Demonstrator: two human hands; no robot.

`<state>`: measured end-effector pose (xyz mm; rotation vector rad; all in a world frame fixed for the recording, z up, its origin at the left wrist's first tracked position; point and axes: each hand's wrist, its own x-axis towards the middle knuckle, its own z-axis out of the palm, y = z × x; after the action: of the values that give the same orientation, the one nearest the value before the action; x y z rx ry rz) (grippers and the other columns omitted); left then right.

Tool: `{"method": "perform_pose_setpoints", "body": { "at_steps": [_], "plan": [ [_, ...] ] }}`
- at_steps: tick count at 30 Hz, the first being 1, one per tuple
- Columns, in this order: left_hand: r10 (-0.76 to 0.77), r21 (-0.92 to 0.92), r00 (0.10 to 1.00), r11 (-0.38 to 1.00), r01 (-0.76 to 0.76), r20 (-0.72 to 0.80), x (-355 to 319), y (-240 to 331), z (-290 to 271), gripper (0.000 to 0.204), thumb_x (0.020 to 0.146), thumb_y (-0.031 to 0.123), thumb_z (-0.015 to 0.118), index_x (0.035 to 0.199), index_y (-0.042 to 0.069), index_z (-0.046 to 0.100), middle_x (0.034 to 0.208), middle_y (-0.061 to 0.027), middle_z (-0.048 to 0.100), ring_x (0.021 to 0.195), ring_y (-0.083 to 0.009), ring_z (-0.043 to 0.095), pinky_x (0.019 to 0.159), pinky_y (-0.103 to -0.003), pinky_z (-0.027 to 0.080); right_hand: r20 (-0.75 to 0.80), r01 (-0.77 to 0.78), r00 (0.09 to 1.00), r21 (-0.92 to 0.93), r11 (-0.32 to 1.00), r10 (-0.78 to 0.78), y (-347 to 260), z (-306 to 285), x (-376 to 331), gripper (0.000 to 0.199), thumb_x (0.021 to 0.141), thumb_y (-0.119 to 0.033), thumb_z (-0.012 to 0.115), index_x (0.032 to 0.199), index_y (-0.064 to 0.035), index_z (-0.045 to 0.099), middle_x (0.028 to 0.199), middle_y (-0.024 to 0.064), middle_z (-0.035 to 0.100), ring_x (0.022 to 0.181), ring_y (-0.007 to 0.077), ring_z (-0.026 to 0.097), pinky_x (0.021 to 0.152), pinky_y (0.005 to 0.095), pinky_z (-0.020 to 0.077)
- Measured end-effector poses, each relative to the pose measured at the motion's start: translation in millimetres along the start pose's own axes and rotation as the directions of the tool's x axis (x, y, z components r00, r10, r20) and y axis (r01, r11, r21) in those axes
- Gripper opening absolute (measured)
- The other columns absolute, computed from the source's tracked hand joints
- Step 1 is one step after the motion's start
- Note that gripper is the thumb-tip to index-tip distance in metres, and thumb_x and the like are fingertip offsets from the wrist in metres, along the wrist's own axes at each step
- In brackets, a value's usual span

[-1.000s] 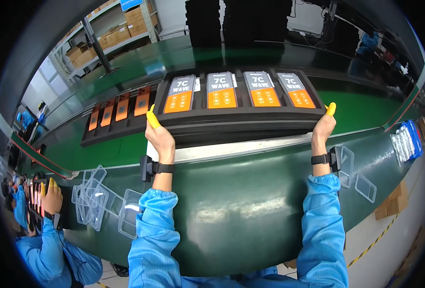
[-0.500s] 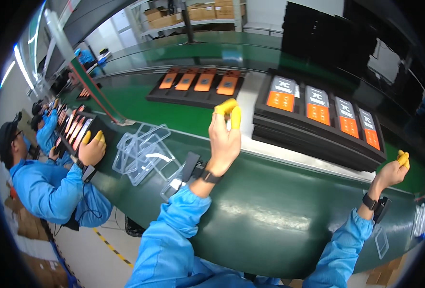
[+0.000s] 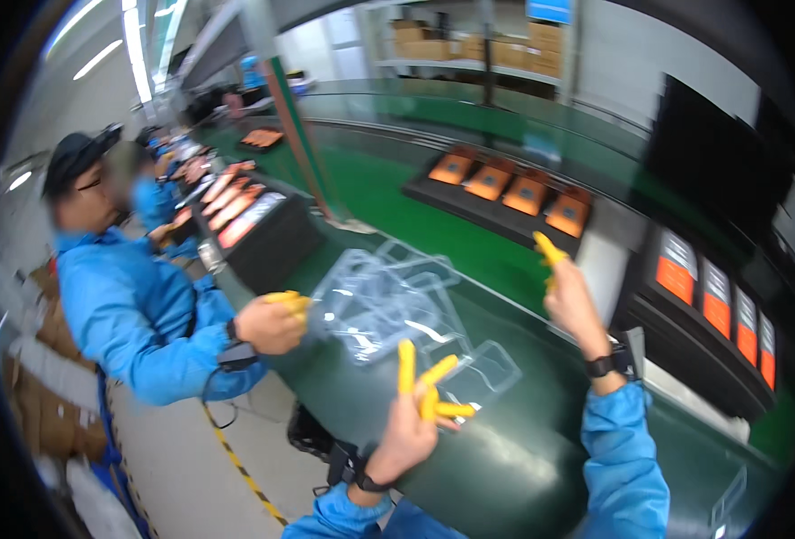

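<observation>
My left hand (image 3: 411,422), with yellow finger cots on it, is open with its fingers spread. It hovers at the near edge of a clear plastic cover (image 3: 491,368) on the green bench, and I see nothing held. My right hand (image 3: 572,301), also in yellow finger cots, reaches over the belt's edge with its fingers apart and nothing visible between them. Just beyond its fingertips lies a black tray (image 3: 420,186) with several orange-and-brown packages (image 3: 527,193). A loose pile of clear plastic covers (image 3: 375,305) lies left of my hands.
Black stacked trays (image 3: 685,355) at right carry grey-and-orange packages (image 3: 719,296). At left a co-worker in blue (image 3: 137,296) holds a hand (image 3: 276,323) in yellow finger cots beside the pile. A post (image 3: 294,135) rises by the belt. Another clear cover (image 3: 729,496) lies lower right.
The view has swung left. My left hand has come down from the belt toward the clear covers, its fingers spreading. My right hand now reaches forward near the orange packages. The co-worker's hand has moved to the pile.
</observation>
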<state>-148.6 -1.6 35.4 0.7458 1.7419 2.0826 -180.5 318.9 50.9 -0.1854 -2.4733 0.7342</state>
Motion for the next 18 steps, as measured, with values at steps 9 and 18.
{"method": "perform_pose_setpoints", "body": {
  "at_steps": [9,18],
  "plan": [
    [-0.231,-0.101,0.973,0.969,0.227,-0.029,-69,-11,-70,0.075,0.105,0.006,0.046,0.162,0.016,-0.001,0.137,-0.0229,0.059,0.103,-0.0319,0.071,0.072,-0.032,0.061,0.116,-0.103,0.969,-0.605,0.789,0.216,87,36,84,0.034,0.079,-0.019,0.075,0.108,-0.0017,0.07,0.108,0.0178,0.065,0.11,0.0356,0.06,0.089,0.0478,0.0507],
    [-0.008,-0.013,0.943,1.0,0.013,0.332,6,33,-65,0.075,0.103,-0.006,0.032,0.162,0.023,-0.003,0.152,-0.0291,0.04,0.12,-0.0399,0.063,0.088,-0.042,0.059,0.107,0.081,0.994,-0.579,0.811,-0.022,73,63,68,0.021,0.08,-0.019,0.074,0.092,-0.0032,0.069,0.094,0.0148,0.064,0.093,0.0342,0.065,0.077,0.0483,0.0526]
  ]
}}
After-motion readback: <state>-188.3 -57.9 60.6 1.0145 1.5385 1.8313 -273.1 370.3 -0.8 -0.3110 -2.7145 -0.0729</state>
